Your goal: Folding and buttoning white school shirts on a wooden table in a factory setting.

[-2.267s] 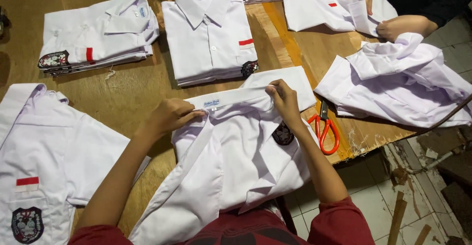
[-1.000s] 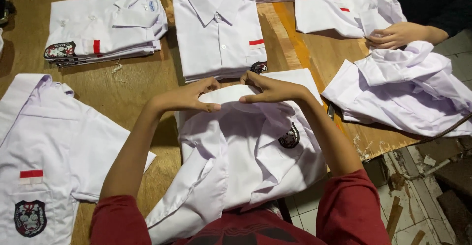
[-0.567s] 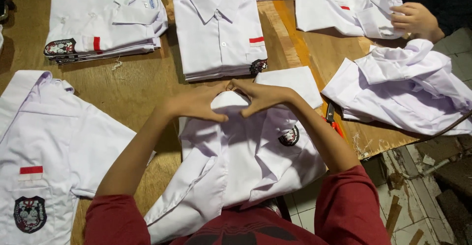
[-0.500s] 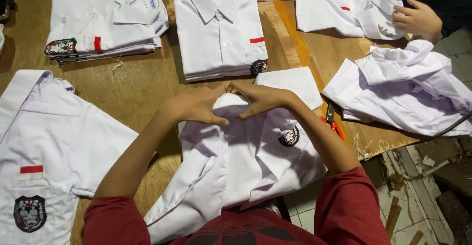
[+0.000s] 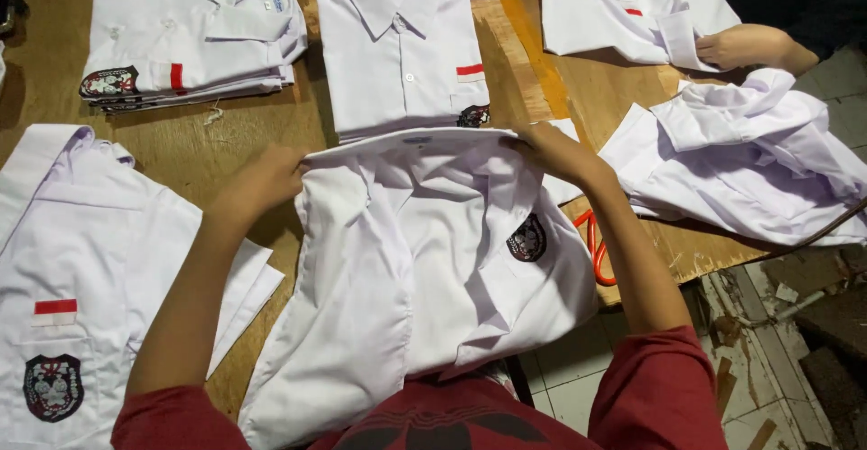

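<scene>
Left hand (image 5: 262,179) and right hand (image 5: 551,148) both pinching the shoulders of a white shirt (image 5: 433,269), spread flat on the wooden desk (image 5: 181,143). Folded shirt (image 5: 397,53) just beyond; orange scissors (image 5: 596,247) beside the right forearm.

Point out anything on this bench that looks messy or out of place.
The crumpled shirt at the right edge lies in a rumpled heap, unlike the folded stacks further back. Orange-handled scissors are half hidden under the right forearm, near the wooden table's edge. Nothing looks torn or spilled.
</scene>
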